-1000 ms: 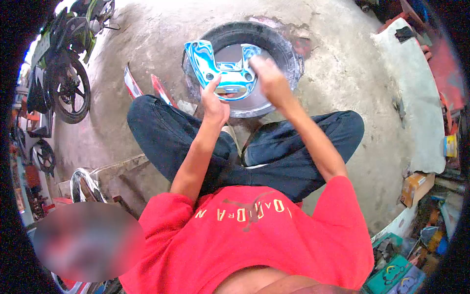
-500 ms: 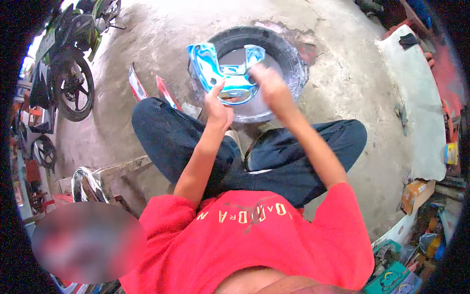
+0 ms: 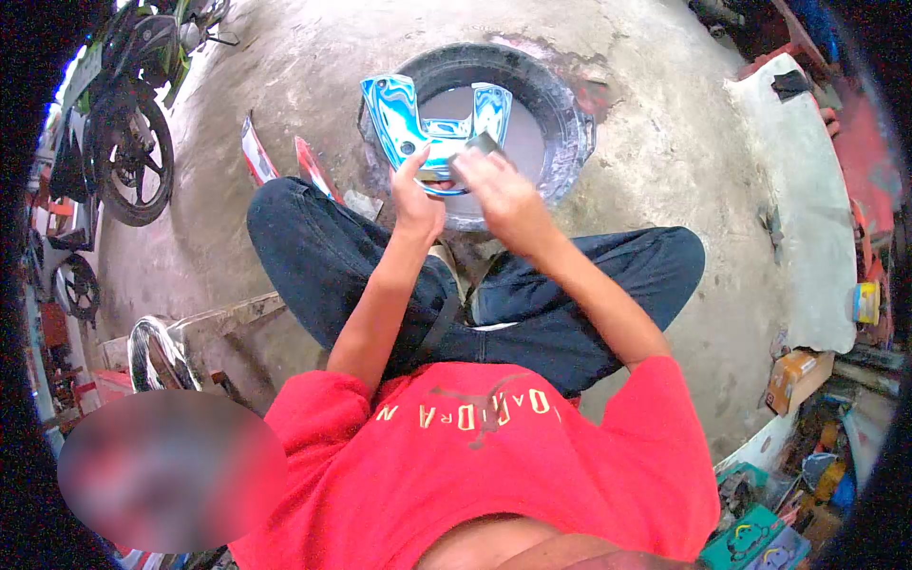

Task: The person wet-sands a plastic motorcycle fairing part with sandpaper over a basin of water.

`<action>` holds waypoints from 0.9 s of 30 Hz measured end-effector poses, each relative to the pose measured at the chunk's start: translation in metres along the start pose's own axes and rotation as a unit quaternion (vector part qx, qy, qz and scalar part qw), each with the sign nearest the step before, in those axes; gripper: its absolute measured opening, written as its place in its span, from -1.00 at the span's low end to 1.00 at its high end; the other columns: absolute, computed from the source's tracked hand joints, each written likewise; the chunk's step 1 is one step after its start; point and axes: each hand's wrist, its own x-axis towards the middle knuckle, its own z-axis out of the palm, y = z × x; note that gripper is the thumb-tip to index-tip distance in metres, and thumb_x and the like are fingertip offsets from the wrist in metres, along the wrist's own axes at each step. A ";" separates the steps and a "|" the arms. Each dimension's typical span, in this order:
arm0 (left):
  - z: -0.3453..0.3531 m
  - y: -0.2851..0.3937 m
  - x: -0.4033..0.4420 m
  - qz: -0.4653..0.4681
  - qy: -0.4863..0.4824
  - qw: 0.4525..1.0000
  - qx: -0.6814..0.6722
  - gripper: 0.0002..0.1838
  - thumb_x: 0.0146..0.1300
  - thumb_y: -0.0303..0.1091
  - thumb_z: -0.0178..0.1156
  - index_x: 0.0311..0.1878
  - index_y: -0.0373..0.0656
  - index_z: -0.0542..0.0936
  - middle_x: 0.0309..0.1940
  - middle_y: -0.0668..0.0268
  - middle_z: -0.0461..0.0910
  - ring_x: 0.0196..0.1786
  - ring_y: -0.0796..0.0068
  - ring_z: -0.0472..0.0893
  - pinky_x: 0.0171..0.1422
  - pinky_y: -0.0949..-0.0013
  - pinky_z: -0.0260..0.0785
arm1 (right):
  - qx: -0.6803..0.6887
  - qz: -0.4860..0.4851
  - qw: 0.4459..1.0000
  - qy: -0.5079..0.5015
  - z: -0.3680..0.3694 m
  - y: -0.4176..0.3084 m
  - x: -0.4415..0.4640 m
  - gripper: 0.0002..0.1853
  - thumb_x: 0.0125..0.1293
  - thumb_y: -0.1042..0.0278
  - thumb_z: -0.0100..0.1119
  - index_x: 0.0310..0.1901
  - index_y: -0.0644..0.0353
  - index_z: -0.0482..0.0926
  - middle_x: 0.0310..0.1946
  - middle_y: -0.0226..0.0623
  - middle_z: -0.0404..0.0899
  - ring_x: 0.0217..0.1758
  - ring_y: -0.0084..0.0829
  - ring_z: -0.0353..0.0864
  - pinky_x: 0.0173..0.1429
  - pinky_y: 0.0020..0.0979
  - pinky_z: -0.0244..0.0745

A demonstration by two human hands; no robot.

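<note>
A shiny blue-and-white U-shaped panel [image 3: 391, 112] is held over a round black basin [image 3: 560, 114] with greyish water in it. My left hand [image 3: 418, 198] is closed on the panel's lower edge, thumb on top. My right hand [image 3: 502, 195], slightly blurred, presses a small dark pad [image 3: 485, 144] against the panel's lower right part. The fingers of that hand hide part of the pad and of the panel.
Two red-and-white curved pieces [image 3: 256, 152] lie on the floor left of the basin, near my knee. A motorcycle [image 3: 142, 133] stands at the upper left. At the lower right are a cardboard box [image 3: 796, 380] and assorted items.
My right hand has moved down and left, from the panel's right arm to its lower right part. My left hand keeps its hold on the panel.
</note>
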 end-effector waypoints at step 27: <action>0.008 0.004 -0.006 0.029 0.012 0.999 0.043 -0.62 0.36 -0.29 0.11 0.17 -0.26 0.53 0.04 0.14 0.66 0.08 0.15 0.68 0.16 0.04 0.56 | -0.013 0.032 0.999 0.023 0.001 0.011 0.009 -0.58 0.30 0.57 0.04 0.20 0.26 0.57 0.21 -0.02 0.61 0.29 -0.04 0.60 0.42 -0.09 0.44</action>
